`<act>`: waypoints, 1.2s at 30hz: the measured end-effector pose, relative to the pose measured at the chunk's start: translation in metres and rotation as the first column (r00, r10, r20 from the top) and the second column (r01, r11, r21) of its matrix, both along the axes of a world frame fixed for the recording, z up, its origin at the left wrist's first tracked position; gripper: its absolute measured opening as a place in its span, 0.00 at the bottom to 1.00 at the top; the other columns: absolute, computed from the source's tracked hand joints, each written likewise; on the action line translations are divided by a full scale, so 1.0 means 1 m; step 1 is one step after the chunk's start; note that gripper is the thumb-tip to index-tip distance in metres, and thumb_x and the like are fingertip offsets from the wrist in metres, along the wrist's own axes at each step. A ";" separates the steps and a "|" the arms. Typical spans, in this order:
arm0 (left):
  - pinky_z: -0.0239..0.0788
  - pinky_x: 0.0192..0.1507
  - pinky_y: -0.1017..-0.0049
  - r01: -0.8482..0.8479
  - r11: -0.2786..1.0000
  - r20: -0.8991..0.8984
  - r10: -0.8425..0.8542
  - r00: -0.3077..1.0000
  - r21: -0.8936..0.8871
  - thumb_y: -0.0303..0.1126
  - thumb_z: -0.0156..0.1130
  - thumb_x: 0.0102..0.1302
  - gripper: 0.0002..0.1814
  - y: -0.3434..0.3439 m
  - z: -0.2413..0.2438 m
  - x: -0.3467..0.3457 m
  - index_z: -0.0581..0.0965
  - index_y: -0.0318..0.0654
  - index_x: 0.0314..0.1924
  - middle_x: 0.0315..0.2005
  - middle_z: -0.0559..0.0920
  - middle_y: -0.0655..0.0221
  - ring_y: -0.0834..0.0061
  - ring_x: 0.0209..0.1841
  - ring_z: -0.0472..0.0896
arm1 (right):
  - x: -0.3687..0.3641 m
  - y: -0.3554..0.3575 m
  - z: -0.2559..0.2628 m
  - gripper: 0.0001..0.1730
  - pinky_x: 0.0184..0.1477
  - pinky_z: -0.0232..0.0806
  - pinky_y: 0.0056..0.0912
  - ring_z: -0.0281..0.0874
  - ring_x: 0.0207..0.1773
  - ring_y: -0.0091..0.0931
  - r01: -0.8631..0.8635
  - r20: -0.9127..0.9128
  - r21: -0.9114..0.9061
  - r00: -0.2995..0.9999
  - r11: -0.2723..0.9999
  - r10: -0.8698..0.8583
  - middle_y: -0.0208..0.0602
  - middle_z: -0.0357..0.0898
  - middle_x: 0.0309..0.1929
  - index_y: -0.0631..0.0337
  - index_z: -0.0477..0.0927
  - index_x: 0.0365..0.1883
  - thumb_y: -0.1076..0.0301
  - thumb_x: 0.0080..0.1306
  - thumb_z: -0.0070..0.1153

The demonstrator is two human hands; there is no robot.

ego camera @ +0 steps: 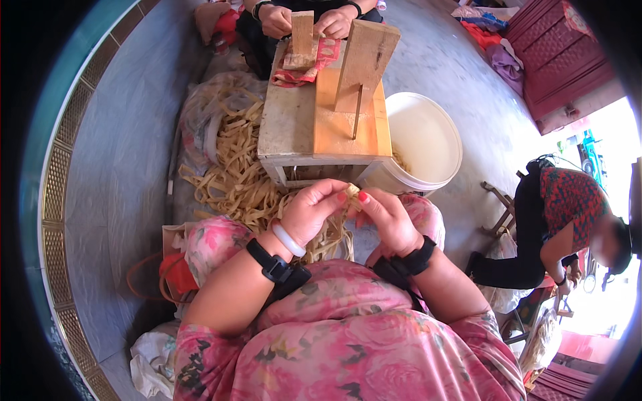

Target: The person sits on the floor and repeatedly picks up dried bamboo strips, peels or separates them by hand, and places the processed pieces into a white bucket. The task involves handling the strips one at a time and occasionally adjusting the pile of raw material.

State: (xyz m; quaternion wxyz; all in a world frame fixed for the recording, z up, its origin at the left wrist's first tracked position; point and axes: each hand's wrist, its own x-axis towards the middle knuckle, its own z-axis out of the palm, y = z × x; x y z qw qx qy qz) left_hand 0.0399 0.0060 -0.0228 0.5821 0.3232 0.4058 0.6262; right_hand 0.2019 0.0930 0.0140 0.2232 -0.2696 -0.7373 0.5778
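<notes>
Between my fingertips is a small knot or fold of a pale, flat plant-fibre strip point(353, 192). My left hand point(313, 205) pinches it from one side, thumb and forefinger together. My right hand point(388, 215) grips it from the other side, with the thumb on top. Below my hands, a loose heap of long tan strips point(235, 193) lies on the floor and reaches between my knees. Just beyond my hands stands a low, worn table point(287, 120). On it rests a varnished board point(328, 133) with an upright wooden plank point(365, 65) and a thin rod leaning against it.
A white plastic bucket point(426, 135) stands right of the table, with some pale pieces inside. Across the table, a co-worker's hands point(306, 21) work by a wooden block point(302, 37) on red cloth point(326, 52). Another person point(541, 215) bends over at the right, near the bright doorway.
</notes>
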 end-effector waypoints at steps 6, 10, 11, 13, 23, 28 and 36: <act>0.64 0.33 0.83 -0.302 0.938 -0.535 0.346 0.771 0.171 0.37 0.51 0.76 0.12 0.010 0.006 -0.015 0.77 0.37 0.39 0.29 0.79 0.76 0.87 0.29 0.71 | 0.010 -0.011 0.016 0.10 0.32 0.68 0.36 0.75 0.28 0.35 -0.155 0.059 0.173 0.987 0.973 0.146 0.42 0.77 0.26 0.66 0.78 0.32 0.68 0.69 0.54; 0.66 0.34 0.81 -0.236 0.952 -0.689 0.305 0.657 0.196 0.37 0.53 0.75 0.12 0.006 0.018 -0.014 0.77 0.37 0.39 0.27 0.78 0.74 0.85 0.28 0.72 | 0.009 -0.002 0.009 0.07 0.36 0.70 0.33 0.77 0.31 0.34 0.059 -0.073 0.089 0.996 0.994 -0.053 0.43 0.77 0.30 0.64 0.77 0.39 0.70 0.66 0.57; 0.66 0.34 0.81 -0.236 0.946 -0.696 0.325 0.640 0.224 0.36 0.53 0.75 0.11 0.006 0.017 -0.009 0.77 0.37 0.39 0.26 0.78 0.74 0.85 0.29 0.72 | 0.008 -0.001 0.010 0.07 0.36 0.70 0.34 0.77 0.31 0.35 0.012 -0.077 0.218 0.997 0.976 0.005 0.43 0.76 0.29 0.63 0.76 0.38 0.71 0.64 0.58; 0.68 0.38 0.80 -0.194 0.969 -0.674 0.245 0.697 0.152 0.33 0.54 0.74 0.09 0.004 0.016 -0.002 0.77 0.37 0.39 0.29 0.79 0.74 0.85 0.33 0.74 | -0.003 -0.009 0.028 0.07 0.35 0.70 0.36 0.77 0.30 0.37 -0.075 -0.059 0.458 0.992 0.886 0.114 0.43 0.76 0.27 0.62 0.76 0.34 0.72 0.60 0.61; 0.62 0.28 0.85 0.192 0.935 -0.284 -0.279 0.917 -0.297 0.38 0.52 0.75 0.11 0.014 0.028 -0.040 0.75 0.38 0.40 0.23 0.74 0.79 0.88 0.24 0.70 | -0.004 0.027 0.021 0.08 0.29 0.69 0.37 0.76 0.27 0.40 -0.003 -0.015 0.585 1.000 0.811 0.014 0.41 0.74 0.23 0.61 0.73 0.29 0.80 0.54 0.59; 0.62 0.27 0.87 -0.020 0.990 -0.537 -0.059 0.842 -0.140 0.35 0.54 0.73 0.10 0.053 0.042 -0.059 0.76 0.38 0.36 0.20 0.73 0.80 0.90 0.23 0.69 | -0.019 0.077 0.024 0.06 0.31 0.70 0.33 0.77 0.29 0.36 0.097 -0.046 0.592 0.995 0.800 -0.087 0.41 0.76 0.29 0.61 0.77 0.34 0.80 0.58 0.55; 0.64 0.28 0.75 -0.279 0.960 -0.868 0.163 0.469 0.029 0.34 0.59 0.69 0.12 0.078 0.028 -0.067 0.76 0.33 0.31 0.19 0.75 0.68 0.77 0.22 0.71 | -0.020 0.123 -0.003 0.11 0.48 0.68 0.44 0.76 0.45 0.42 0.154 0.036 0.831 0.944 0.534 -0.328 0.43 0.79 0.42 0.61 0.77 0.44 0.74 0.61 0.55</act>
